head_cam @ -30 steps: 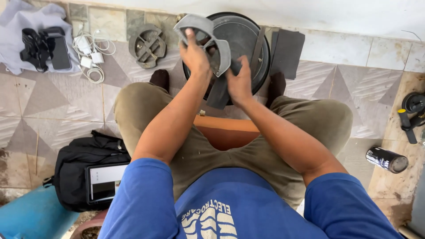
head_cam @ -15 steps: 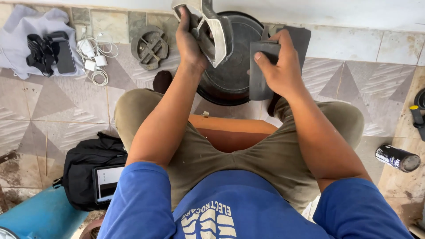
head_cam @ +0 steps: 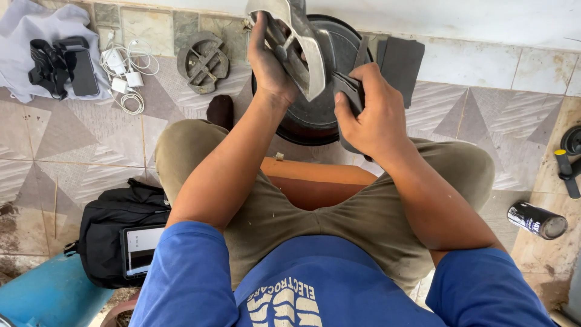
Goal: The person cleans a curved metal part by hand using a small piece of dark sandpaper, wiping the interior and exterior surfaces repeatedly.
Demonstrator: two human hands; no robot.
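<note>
Looking down from the head camera, the person sits on a low orange stool (head_cam: pixel 315 181) with knees spread over a patterned tile floor (head_cam: pixel 54 151). The left hand (head_cam: pixel 269 60) is clenched around a grey metal bracket (head_cam: pixel 299 42), holding it raised and tilted above a round black pan-like part (head_cam: pixel 321 115) that rests on the floor between the feet. The right hand (head_cam: pixel 369 112) grips a dark sheet of sandpaper (head_cam: pixel 348 88), pressed against the lower edge of the bracket. More dark sheets (head_cam: pixel 399 60) lie just behind the round part, near the wall.

To the left on the floor lie a grey slotted metal disc (head_cam: pixel 203 60), a white charger with cable (head_cam: pixel 124 72), and a black strap with a phone (head_cam: pixel 60 63) on a grey cloth (head_cam: pixel 24 30). A black bag (head_cam: pixel 115 236) with a tablet (head_cam: pixel 140 245) sits beside the left knee. A black spray can (head_cam: pixel 535 219) lies on its side to the right.
</note>
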